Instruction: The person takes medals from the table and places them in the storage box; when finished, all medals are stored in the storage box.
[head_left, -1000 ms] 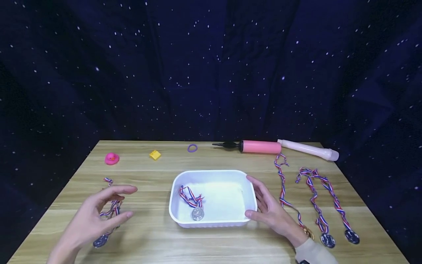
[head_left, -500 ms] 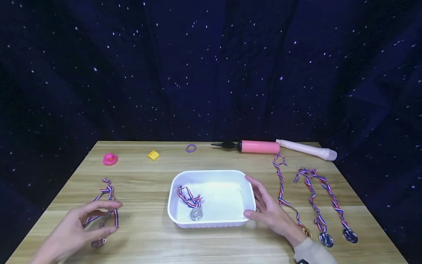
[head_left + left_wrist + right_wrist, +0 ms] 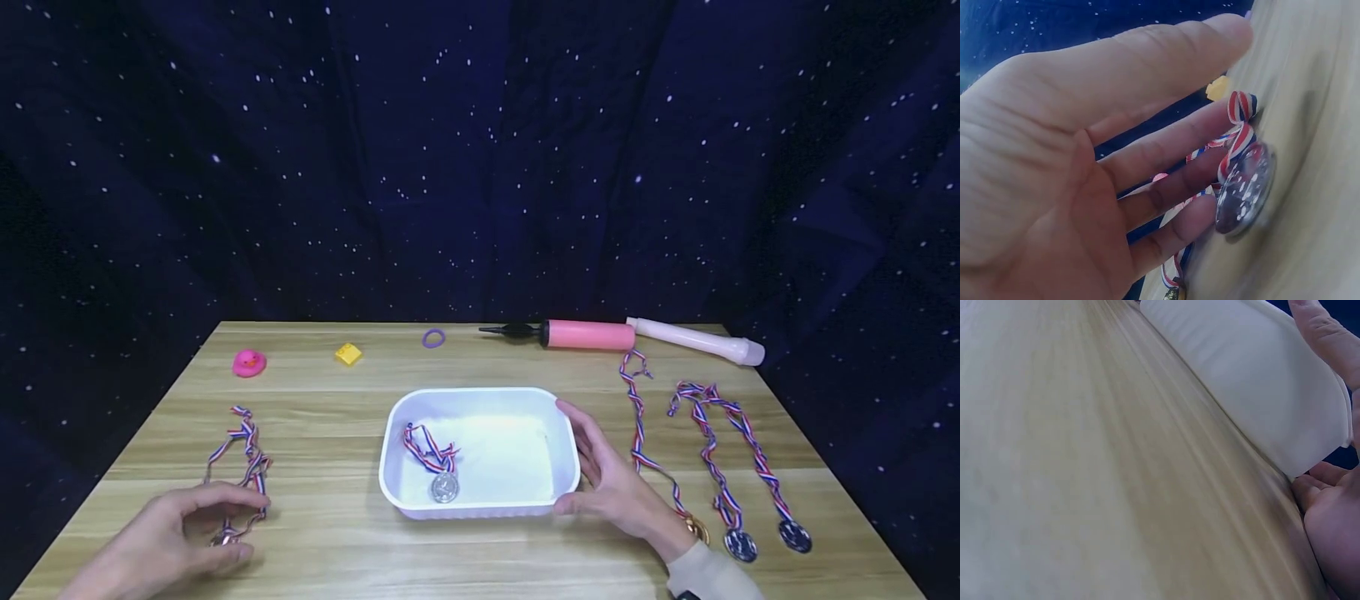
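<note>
Two hands nearest: L hand (image 3: 161, 532), thumb/fingers apart about shiny round metal medal (image 3: 1244, 190), left of white rounded-rect. plastic tub (image 3: 487, 507) (contact: can't tell); R hand (image 3: 611, 489) gripping tub's right end. Medal prob. light, stiff, slick; pinch by edge. Limp red-white-blue fabric ribbon (image 3: 259, 482): long axis near-to-far, medal end near. Beyond tub, left: pink toy duck (image 3: 249, 362).

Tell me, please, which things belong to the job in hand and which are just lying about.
Likely job things: white tub; silver medal inside; medals by the left hand; three medals at right.
Seemingly idle: pink duck; yellow block; purple ring; pink pump; pale tube.
</note>
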Motion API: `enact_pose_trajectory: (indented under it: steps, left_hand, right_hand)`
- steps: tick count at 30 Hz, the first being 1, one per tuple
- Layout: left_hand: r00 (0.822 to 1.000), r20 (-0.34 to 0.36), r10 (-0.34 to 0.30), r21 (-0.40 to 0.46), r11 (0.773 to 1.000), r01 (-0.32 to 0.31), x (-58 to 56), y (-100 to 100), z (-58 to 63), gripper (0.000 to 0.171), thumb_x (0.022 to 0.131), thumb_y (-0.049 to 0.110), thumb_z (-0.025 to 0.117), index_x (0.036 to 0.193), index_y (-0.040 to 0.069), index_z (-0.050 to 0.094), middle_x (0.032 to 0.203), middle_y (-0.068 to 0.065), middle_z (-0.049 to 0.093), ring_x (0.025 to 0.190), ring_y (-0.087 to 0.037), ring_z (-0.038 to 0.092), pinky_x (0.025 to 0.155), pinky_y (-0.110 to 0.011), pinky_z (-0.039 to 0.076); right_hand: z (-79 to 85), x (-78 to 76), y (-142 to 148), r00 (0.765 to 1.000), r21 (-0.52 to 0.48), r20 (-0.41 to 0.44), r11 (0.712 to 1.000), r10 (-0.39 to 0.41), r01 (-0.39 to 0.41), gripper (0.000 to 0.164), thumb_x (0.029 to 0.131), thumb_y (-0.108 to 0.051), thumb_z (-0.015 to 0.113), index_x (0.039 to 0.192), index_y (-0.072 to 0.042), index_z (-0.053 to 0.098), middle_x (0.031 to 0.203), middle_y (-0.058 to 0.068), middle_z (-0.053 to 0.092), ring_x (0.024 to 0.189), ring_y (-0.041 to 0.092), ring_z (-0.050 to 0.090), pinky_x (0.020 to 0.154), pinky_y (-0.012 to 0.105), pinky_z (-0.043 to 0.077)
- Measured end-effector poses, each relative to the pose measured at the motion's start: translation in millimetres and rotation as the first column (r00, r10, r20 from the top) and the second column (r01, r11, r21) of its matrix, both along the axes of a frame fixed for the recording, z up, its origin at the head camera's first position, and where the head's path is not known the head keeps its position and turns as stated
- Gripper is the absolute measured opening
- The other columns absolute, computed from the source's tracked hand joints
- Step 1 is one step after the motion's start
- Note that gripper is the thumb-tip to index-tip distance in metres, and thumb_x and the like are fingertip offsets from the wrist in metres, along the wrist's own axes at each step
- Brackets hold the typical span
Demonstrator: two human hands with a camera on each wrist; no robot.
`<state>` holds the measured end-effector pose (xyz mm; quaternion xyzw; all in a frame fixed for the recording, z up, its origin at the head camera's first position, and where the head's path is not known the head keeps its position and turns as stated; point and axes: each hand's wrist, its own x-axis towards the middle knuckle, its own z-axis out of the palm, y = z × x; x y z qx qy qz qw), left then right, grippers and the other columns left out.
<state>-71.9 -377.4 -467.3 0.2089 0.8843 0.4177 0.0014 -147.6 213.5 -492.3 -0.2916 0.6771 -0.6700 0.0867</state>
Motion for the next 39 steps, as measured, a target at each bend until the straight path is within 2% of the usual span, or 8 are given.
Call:
enact_pose_trajectory:
  steps: [4, 11, 15, 18, 24, 32, 36, 39]
  left_hand:
    - [0.999, 0.048, -0.006, -0.011, 1.000, 0.007, -2.7, 0, -0.7, 0.058, 0.084, 0.011, 0.096, 0.139, 0.011, 0.076, 0.133, 0.002, 0.080, 0.127, 0.012, 0.063, 0.099, -0.001, 0.048]
    - [0.999, 0.026, -0.047, -0.001, 0.999, 0.047, -7.1, 2, -6.5, 0.063, 0.085, 0.002, 0.093, 0.144, 0.006, 0.071, 0.138, 0.003, 0.078, 0.121, 0.003, 0.071, 0.094, -0.010, 0.058]
    - [0.999, 0.039, -0.013, -0.016, 1.000, 0.014, -8.6, 6, -8.4, 0.059, 0.086, 0.004, 0.092, 0.142, 0.008, 0.073, 0.137, 0.002, 0.078, 0.119, 0.003, 0.071, 0.092, -0.012, 0.060]
    - [0.996, 0.090, 0.013, -0.008, 1.000, -0.013, -9.3, 9, -7.1, 0.054, 0.088, 0.007, 0.092, 0.139, 0.007, 0.074, 0.135, -0.003, 0.078, 0.117, 0.003, 0.072, 0.090, -0.015, 0.062]
    - [0.984, 0.142, 0.107, -0.045, 0.994, -0.101, -7.7, 15, -2.8, 0.039, 0.085, 0.013, 0.097, 0.120, 0.012, 0.081, 0.119, -0.002, 0.081, 0.104, 0.003, 0.076, 0.083, -0.017, 0.064]
    - [0.990, 0.006, 0.139, -0.053, 0.989, -0.139, -6.6, 24, -4.2, 0.031, 0.084, 0.011, 0.098, 0.113, 0.017, 0.087, 0.102, 0.009, 0.084, 0.088, -0.001, 0.078, 0.076, -0.011, 0.060]
    - [0.982, -0.078, 0.173, -0.076, 0.981, -0.179, -8.1, 31, -4.4, 0.030, 0.084, 0.009, 0.097, 0.110, 0.021, 0.088, 0.100, 0.012, 0.084, 0.087, 0.000, 0.077, 0.076, -0.009, 0.059]
    - [0.973, -0.100, 0.210, -0.061, 0.974, -0.217, -9.8, 36, -2.3, 0.030, 0.086, 0.006, 0.096, 0.111, 0.019, 0.087, 0.101, 0.010, 0.084, 0.087, 0.000, 0.077, 0.075, -0.011, 0.061]
  right_hand:
    - [-1.3, 0.0, 0, 1.000, 0.013, -0.009, 1.000, -0.017, 0.017, 0.126, 0.082, -0.022, 0.102, 0.178, -0.016, 0.019, 0.181, 0.025, 0.021, 0.167, 0.046, 0.019, 0.131, 0.023, 0.028]
    - [-0.7, -2.0, -1, 0.999, 0.000, 0.001, 0.999, -0.045, 0.045, 0.123, 0.084, -0.019, 0.101, 0.177, -0.015, 0.021, 0.180, 0.025, 0.023, 0.167, 0.047, 0.019, 0.130, 0.025, 0.031]
    - [-0.7, -4.1, 0, 0.999, -0.017, 0.005, 0.999, -0.047, 0.047, 0.122, 0.085, -0.019, 0.100, 0.177, -0.014, 0.020, 0.180, 0.027, 0.022, 0.167, 0.049, 0.018, 0.130, 0.027, 0.032]
    - [-1.5, -5.4, 1, 0.999, -0.021, -0.002, 0.999, -0.050, 0.050, 0.121, 0.086, -0.020, 0.100, 0.177, -0.013, 0.021, 0.179, 0.027, 0.022, 0.167, 0.050, 0.019, 0.130, 0.026, 0.033]
    - [-2.5, -8.7, -1, 0.998, -0.017, -0.010, 0.998, -0.064, 0.064, 0.119, 0.086, -0.016, 0.099, 0.177, -0.013, 0.023, 0.181, 0.023, 0.023, 0.167, 0.046, 0.022, 0.131, 0.026, 0.032]
    - [-2.0, -10.9, -2, 0.997, -0.027, -0.013, 0.997, -0.070, 0.069, 0.119, 0.085, -0.014, 0.099, 0.176, -0.012, 0.024, 0.181, 0.022, 0.023, 0.165, 0.048, 0.024, 0.130, 0.027, 0.034]
    - [-1.2, -10.3, -3, 0.997, -0.028, -0.002, 0.997, -0.073, 0.073, 0.118, 0.085, -0.013, 0.099, 0.177, -0.014, 0.024, 0.181, 0.022, 0.024, 0.166, 0.046, 0.024, 0.130, 0.028, 0.034]
    - [-0.4, -9.6, -3, 0.997, -0.035, 0.004, 0.997, -0.074, 0.074, 0.118, 0.085, -0.010, 0.099, 0.177, -0.014, 0.024, 0.181, 0.023, 0.024, 0.166, 0.047, 0.022, 0.129, 0.028, 0.035]
